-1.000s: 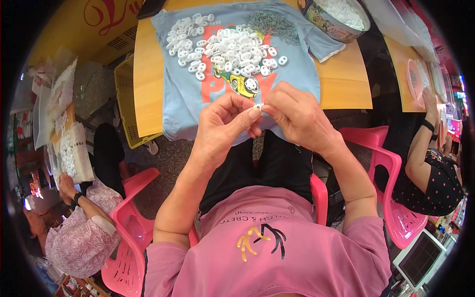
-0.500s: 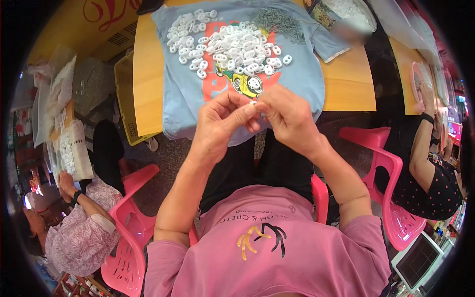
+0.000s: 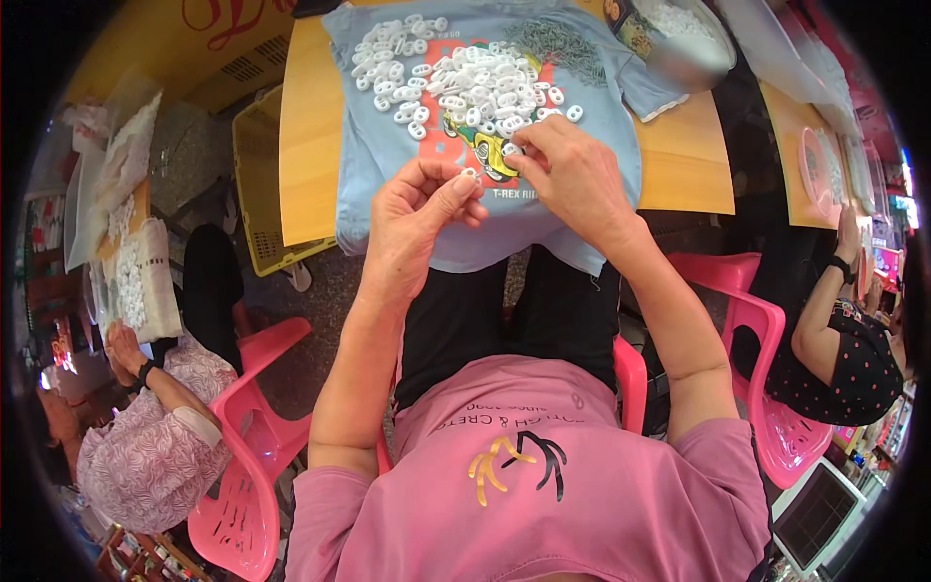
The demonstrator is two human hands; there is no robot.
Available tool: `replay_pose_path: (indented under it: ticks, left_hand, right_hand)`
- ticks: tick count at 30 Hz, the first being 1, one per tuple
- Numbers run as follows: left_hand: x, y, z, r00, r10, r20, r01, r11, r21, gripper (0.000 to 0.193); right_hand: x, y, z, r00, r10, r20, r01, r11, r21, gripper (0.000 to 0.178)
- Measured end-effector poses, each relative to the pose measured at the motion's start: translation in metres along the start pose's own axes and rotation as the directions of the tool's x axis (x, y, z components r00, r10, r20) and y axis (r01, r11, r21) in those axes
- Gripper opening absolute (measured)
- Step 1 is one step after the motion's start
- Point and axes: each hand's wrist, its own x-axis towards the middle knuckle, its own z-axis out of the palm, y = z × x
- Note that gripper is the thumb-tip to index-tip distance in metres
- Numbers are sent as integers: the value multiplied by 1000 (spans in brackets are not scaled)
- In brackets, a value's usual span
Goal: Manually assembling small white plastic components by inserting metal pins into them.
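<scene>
Left hand (image 3: 415, 211): pinching a white piece (image 3: 470, 173). Right hand (image 3: 580, 177): now parted from it, nearer the far pile (image 3: 485, 82); grip I cannot tell.

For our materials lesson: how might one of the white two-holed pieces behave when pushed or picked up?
The white pieces look flat, so one would probably slide, not roll. Small size suggests lightness; unbent outlines suggest stiffness.
</scene>
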Motion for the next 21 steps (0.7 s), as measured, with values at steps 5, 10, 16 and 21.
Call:
replay_pose_path:
  ticks: [5, 10, 16, 21]
  left_hand:
    - [1, 0, 6, 1000, 20, -15, -21, 1000, -14, 16]
    - [2, -1, 9, 1000, 21, -14, -22, 998, -52, 15]
    - [2, 0, 25, 999, 46, 25, -44, 997, -65, 15]
    - [1, 2, 38, 995, 29, 96, -13, 987, -162, 16]
  right_hand:
    - [0, 4, 3, 996, 94, 12, -95, 981, 171, 18]
    - [-2, 6, -9, 924, 367, 108, -346, 682, 644, 24]
    - [-5, 8, -23, 827, 448, 339, -482, 255, 838, 26]
    - [-11, -1, -32, 827, 403, 392, -464, 96, 880, 26]
